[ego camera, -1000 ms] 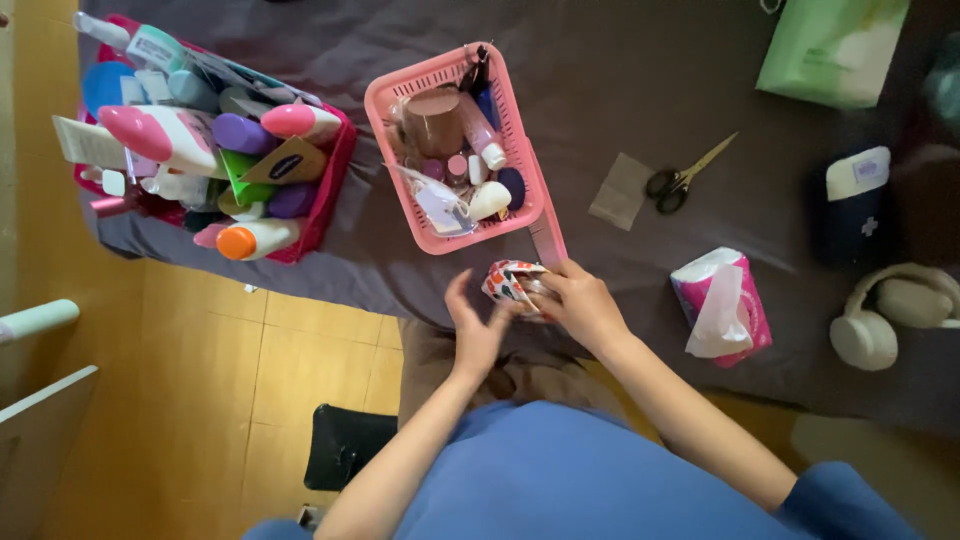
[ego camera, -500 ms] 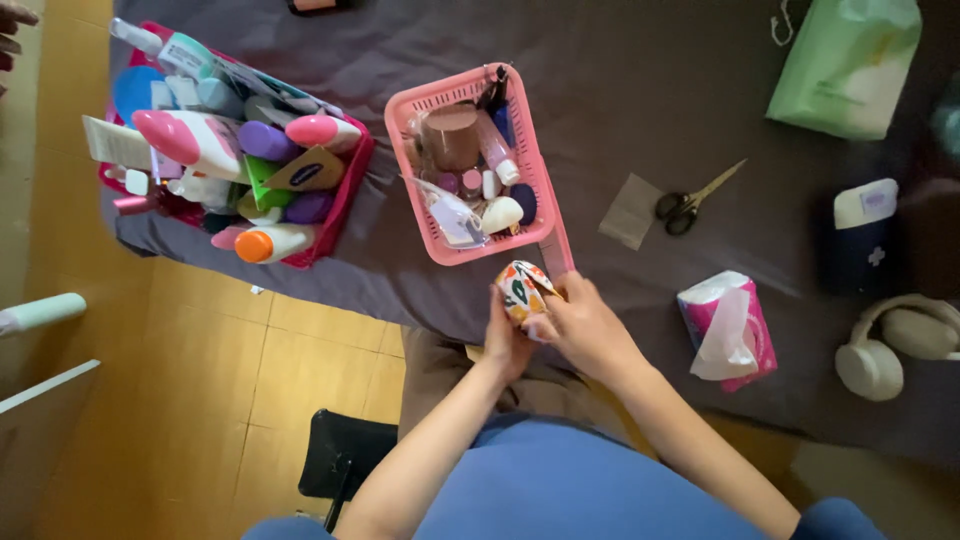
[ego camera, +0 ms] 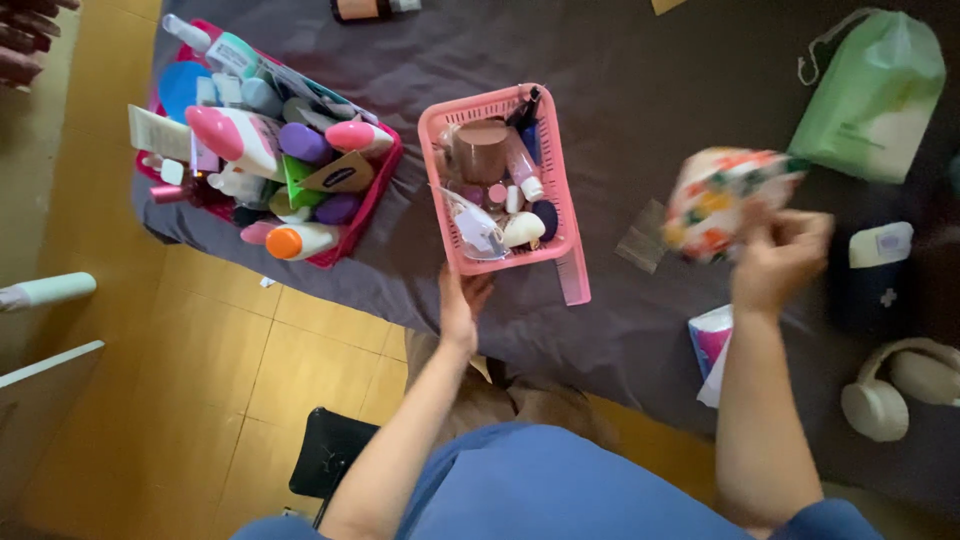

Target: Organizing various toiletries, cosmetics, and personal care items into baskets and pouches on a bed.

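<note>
My right hand [ego camera: 775,258] is raised over the dark grey cloth [ego camera: 640,90] and grips a small floral pouch [ego camera: 720,200], which is blurred by motion. My left hand [ego camera: 460,305] touches the near rim of a pink basket [ego camera: 562,205] full of small bottles and jars. A pink comb [ego camera: 572,278] lies flat beside the basket's near right corner.
A red bin [ego camera: 375,185] crammed with bottles stands at the left edge of the cloth. A green bag [ego camera: 880,95], a white-capped dark box [ego camera: 880,260], white headphones [ego camera: 900,390] and a pink tissue pack [ego camera: 710,345] sit at the right. Another person's hand [ego camera: 25,45] shows top left.
My right hand has lifted the floral pouch up and to the right, away from the cloth's near edge. My left hand has let go of the pouch and moved to the pink basket's rim.
</note>
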